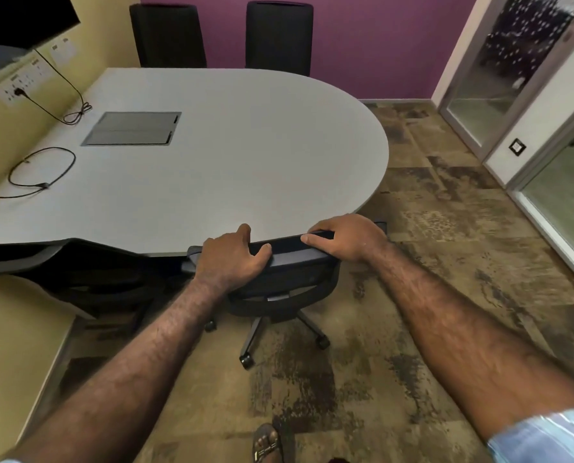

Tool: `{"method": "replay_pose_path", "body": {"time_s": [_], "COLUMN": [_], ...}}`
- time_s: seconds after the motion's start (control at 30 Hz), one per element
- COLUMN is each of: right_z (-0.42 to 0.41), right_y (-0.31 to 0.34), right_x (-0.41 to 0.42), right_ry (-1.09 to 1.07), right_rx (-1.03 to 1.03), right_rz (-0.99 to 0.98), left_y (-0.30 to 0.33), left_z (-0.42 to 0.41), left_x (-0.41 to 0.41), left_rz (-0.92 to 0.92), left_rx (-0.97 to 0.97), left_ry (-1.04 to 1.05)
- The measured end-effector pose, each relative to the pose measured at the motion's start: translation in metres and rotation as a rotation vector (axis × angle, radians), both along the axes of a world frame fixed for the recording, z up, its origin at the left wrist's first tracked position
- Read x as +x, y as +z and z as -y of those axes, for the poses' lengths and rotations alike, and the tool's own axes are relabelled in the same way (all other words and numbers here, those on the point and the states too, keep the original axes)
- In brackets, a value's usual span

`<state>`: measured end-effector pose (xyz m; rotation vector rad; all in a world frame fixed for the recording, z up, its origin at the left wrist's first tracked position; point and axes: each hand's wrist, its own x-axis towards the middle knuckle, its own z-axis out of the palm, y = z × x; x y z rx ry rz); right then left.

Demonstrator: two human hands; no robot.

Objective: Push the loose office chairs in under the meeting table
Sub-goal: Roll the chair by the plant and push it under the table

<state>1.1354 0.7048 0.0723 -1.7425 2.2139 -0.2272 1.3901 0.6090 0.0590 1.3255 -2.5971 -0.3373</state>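
Head view from my end: left hand (229, 259) and right hand (346, 237) both curl over the top edge of the near chair (285, 279), gripping its backrest. Backrest top touches the near edge of the grey table (245, 155); wheels sit on the carpet (429, 262). Two more chairs (279, 35) stand at the far side.

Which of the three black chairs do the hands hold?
The near chair: left hand and right hand grip its backrest. The two far chairs stand untouched.
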Motion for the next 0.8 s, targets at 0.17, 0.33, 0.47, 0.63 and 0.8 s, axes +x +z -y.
{"method": "replay_pose_path", "body": {"time_s": [0.17,0.33,0.47,0.63,0.8], "right_z": [0.02,0.028,0.034,0.041,0.048], "right_y": [0.002,-0.005,-0.007,-0.009,-0.012], "right_x": [-0.025,-0.048,-0.075,-0.102,-0.113], "right_ry": [0.051,0.096,0.141,0.177,0.219], "right_rx": [0.005,-0.016,-0.011,-0.028,-0.049], "right_rz": [0.007,0.023,0.014,0.006,-0.001], "left_y": [-0.001,-0.003,-0.002,0.0,0.002], "left_z": [0.007,0.003,-0.007,-0.019,-0.021], "left_x": [-0.017,-0.034,-0.056,-0.08,-0.09], "left_rz": [-0.013,-0.009,0.005,0.004,-0.003], "left_rx": [0.001,-0.001,-0.001,-0.003,-0.003], "left_ry": [0.022,0.06,0.102,0.151,0.194]}}
